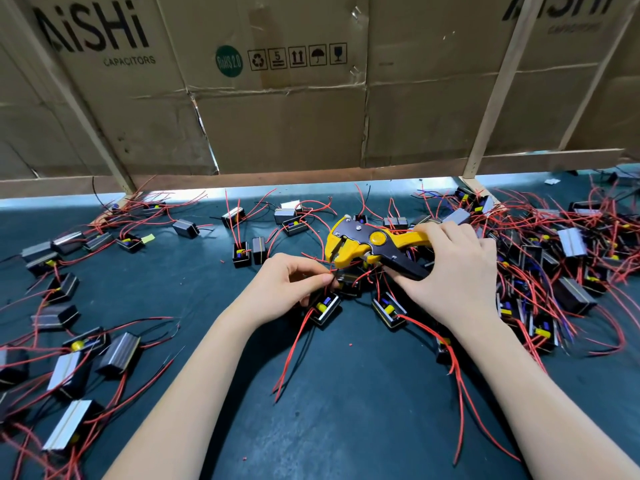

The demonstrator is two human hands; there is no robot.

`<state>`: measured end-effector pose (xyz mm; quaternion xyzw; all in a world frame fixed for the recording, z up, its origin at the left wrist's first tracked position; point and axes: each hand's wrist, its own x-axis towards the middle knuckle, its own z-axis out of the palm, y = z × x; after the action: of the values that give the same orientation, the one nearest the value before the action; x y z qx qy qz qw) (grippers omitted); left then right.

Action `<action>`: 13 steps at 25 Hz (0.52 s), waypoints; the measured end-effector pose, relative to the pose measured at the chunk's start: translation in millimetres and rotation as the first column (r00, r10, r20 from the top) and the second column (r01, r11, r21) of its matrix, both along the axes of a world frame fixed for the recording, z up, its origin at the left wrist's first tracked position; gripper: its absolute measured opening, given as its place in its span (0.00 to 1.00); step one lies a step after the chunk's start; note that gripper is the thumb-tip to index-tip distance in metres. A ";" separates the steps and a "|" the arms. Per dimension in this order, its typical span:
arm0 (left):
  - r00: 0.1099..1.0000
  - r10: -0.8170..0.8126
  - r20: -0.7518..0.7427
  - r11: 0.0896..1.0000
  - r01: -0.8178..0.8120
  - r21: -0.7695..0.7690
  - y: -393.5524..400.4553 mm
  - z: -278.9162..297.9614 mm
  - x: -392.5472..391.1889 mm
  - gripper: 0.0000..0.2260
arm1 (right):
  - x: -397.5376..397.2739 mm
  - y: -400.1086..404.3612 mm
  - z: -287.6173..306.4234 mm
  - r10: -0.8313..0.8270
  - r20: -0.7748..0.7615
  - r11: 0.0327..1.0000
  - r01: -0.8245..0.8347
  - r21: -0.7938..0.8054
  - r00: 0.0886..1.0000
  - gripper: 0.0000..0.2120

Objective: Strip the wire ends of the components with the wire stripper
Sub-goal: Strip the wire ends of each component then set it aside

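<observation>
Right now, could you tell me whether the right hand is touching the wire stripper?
Touching. The head view shows the right hand wrapped round the wire stripper's handles, fingers over the yellow one and thumb against the black one.

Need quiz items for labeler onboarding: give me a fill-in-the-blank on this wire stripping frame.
1. The right hand grips the yellow and black ____.
2. The left hand pinches a ____ wire at the tool's jaws.
3. The cardboard behind the mat reads AiSHi ____.

Missing words: wire stripper; red; CAPACITORS
</observation>
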<state>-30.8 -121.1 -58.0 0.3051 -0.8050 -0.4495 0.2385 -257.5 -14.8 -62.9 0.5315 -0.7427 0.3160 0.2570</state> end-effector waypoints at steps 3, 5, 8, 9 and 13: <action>1.000 -0.003 -0.007 1.000 0.003 -0.004 -0.1 0.3 -0.8 0.08 | 1.3 0.3 2.3 0.020 -0.012 1.000 -0.020 0.012 1.000 0.26; 1.000 0.001 -0.007 1.000 -0.001 -0.013 -0.6 0.2 -0.5 0.08 | 1.9 0.3 3.3 0.030 -0.022 0.999 -0.030 0.018 0.999 0.25; 1.000 0.016 0.001 1.000 -0.016 -0.020 -1.3 -0.5 -0.1 0.07 | 2.5 0.2 4.0 0.033 -0.026 0.999 -0.033 0.008 0.999 0.24; 1.000 0.018 0.002 1.000 -0.018 -0.023 -1.5 -0.6 -0.2 0.07 | 2.8 -0.1 4.6 0.034 -0.029 0.999 -0.034 0.005 0.999 0.23; 1.000 0.010 0.012 0.999 -0.010 -0.032 -0.6 0.1 -0.2 0.07 | 4.4 0.3 6.0 0.039 -0.041 0.999 -0.039 0.002 0.998 0.22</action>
<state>-31.0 -121.7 -57.9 0.3080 -0.8118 -0.4337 0.2408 -253.1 -14.5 -56.8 0.5523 -0.7270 0.3094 0.2660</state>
